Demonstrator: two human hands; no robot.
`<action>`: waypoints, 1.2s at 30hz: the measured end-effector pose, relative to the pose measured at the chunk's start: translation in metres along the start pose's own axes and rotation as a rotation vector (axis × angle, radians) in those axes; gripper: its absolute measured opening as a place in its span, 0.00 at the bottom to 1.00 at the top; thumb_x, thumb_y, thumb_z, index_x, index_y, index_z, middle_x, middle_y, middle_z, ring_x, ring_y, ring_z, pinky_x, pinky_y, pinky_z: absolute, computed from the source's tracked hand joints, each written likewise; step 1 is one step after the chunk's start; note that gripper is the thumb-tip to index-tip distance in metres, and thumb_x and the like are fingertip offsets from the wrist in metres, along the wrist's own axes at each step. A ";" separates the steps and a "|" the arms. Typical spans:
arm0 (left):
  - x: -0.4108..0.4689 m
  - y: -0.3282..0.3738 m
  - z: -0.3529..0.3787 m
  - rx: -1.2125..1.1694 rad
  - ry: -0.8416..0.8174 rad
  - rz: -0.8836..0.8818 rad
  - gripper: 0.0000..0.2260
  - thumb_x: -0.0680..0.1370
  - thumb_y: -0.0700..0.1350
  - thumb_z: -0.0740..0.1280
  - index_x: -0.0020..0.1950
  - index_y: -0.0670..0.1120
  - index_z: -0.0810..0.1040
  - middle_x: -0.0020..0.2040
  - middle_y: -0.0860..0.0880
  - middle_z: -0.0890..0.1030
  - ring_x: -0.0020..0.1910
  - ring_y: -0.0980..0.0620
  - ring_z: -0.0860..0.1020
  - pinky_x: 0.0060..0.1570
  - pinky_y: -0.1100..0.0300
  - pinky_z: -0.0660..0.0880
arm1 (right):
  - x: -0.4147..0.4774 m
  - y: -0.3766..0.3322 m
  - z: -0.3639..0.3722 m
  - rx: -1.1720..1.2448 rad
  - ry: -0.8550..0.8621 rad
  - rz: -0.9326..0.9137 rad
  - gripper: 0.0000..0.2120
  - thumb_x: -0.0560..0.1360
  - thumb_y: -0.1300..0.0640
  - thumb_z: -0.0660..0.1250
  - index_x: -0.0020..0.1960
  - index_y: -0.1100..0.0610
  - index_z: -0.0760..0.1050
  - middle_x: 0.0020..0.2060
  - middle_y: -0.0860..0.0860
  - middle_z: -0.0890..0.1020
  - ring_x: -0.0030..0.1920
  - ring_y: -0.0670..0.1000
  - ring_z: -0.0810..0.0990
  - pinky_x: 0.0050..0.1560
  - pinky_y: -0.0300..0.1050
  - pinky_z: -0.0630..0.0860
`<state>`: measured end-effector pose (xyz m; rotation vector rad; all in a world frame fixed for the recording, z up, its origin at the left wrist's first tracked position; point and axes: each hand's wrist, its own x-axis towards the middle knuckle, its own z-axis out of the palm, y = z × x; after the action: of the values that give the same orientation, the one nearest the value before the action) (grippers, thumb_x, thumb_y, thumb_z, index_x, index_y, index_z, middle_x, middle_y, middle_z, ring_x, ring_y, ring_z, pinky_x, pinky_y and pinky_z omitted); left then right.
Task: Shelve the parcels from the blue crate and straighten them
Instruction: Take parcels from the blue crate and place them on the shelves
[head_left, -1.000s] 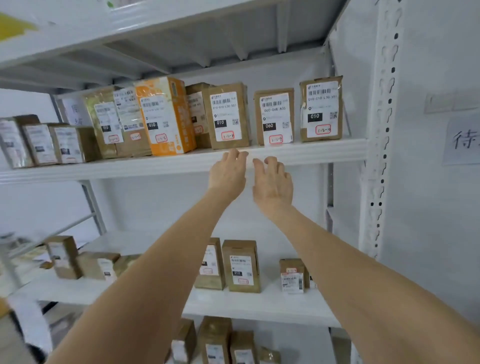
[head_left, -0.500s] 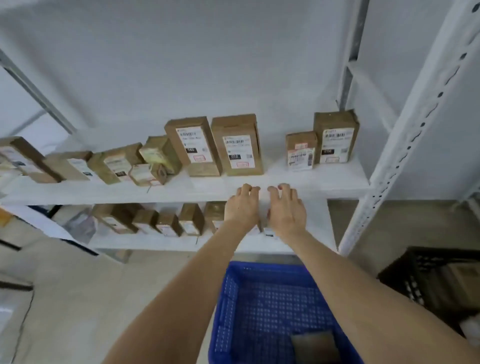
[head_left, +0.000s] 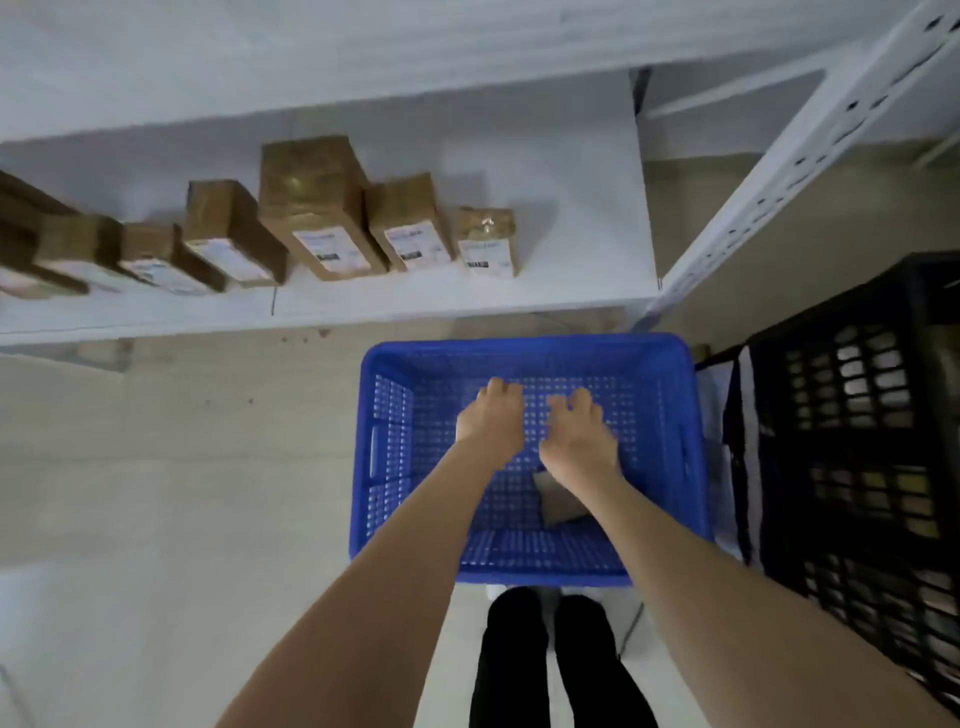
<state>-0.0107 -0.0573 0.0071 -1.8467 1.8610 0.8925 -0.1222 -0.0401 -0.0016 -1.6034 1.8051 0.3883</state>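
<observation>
The blue crate (head_left: 670, 447) stands on the floor in front of me, below the low white shelf (head_left: 582, 244). One brown parcel (head_left: 560, 501) lies on the crate's bottom, partly hidden under my right wrist. My left hand (head_left: 491, 418) and my right hand (head_left: 576, 434) hover side by side over the crate, fingers loosely bent, holding nothing. On the shelf stands a row of several brown parcels (head_left: 319, 208) with white labels, running off to the left.
A black slatted crate (head_left: 852, 467) stands right of the blue one. A white perforated shelf post (head_left: 810, 156) rises at the upper right. My legs in black (head_left: 550, 665) are just behind the blue crate. Pale floor spreads to the left.
My view swung down from the upper shelves to the floor. Both hands dropped from the shelf edge to above the blue crate, still empty.
</observation>
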 end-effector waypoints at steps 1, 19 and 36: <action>0.011 -0.001 0.025 -0.031 -0.047 -0.014 0.22 0.79 0.38 0.60 0.72 0.44 0.61 0.69 0.44 0.63 0.62 0.43 0.71 0.50 0.50 0.74 | 0.010 0.008 0.024 0.027 -0.052 0.023 0.23 0.78 0.59 0.63 0.72 0.54 0.61 0.71 0.56 0.60 0.69 0.57 0.63 0.61 0.50 0.71; 0.220 -0.026 0.351 -0.547 -0.463 -0.299 0.19 0.82 0.39 0.56 0.71 0.31 0.63 0.35 0.45 0.68 0.29 0.54 0.62 0.26 0.64 0.59 | 0.233 0.190 0.292 0.444 -0.138 0.534 0.43 0.76 0.48 0.69 0.78 0.58 0.45 0.75 0.59 0.55 0.73 0.61 0.60 0.67 0.53 0.66; 0.195 -0.117 0.259 -0.919 0.122 -0.757 0.26 0.74 0.54 0.64 0.68 0.42 0.72 0.64 0.38 0.72 0.52 0.38 0.78 0.53 0.45 0.78 | 0.204 0.085 0.241 0.804 -0.222 0.413 0.37 0.78 0.42 0.64 0.78 0.58 0.54 0.75 0.54 0.59 0.70 0.57 0.67 0.67 0.51 0.69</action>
<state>0.0458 -0.0247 -0.3314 -2.8502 0.6056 1.4466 -0.1351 -0.0265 -0.3281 -0.6158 1.7806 -0.0040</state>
